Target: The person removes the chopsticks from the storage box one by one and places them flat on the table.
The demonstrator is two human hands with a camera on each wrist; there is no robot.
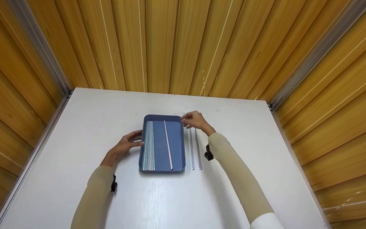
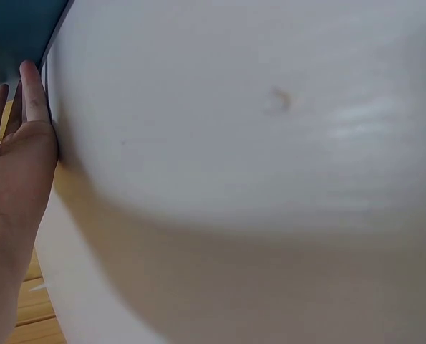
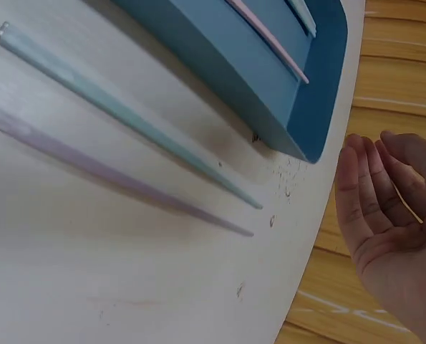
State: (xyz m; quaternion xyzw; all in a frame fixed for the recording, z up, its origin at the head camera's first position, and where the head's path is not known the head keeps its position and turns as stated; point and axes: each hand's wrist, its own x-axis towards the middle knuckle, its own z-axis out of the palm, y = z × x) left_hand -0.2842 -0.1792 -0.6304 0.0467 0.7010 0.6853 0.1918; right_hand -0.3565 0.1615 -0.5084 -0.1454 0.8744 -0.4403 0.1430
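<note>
A blue rectangular tray (image 1: 160, 146) lies lengthwise in front of me. Along its left side inside, several pale green chopsticks (image 1: 149, 144) lie close together, and a single pink chopstick (image 1: 168, 144) slants across the right half. My left hand (image 1: 126, 143) rests against the tray's left wall, its fingers extended in the left wrist view. By the tray's far right corner hovers my right hand (image 1: 195, 120), its fingers loosely bent with nothing between them. Below it on the table, right of the tray, lie a pale green chopstick (image 3: 119, 111) and a purple chopstick (image 3: 105, 168), roughly parallel.
The white table (image 1: 233, 127) reaches back to a wall of yellow wood-look panels (image 1: 157, 47). Similar panels stand at both sides, with grey metal strips in the corners. Small reddish marks (image 3: 272, 221) show on the table near the chopsticks' thin ends.
</note>
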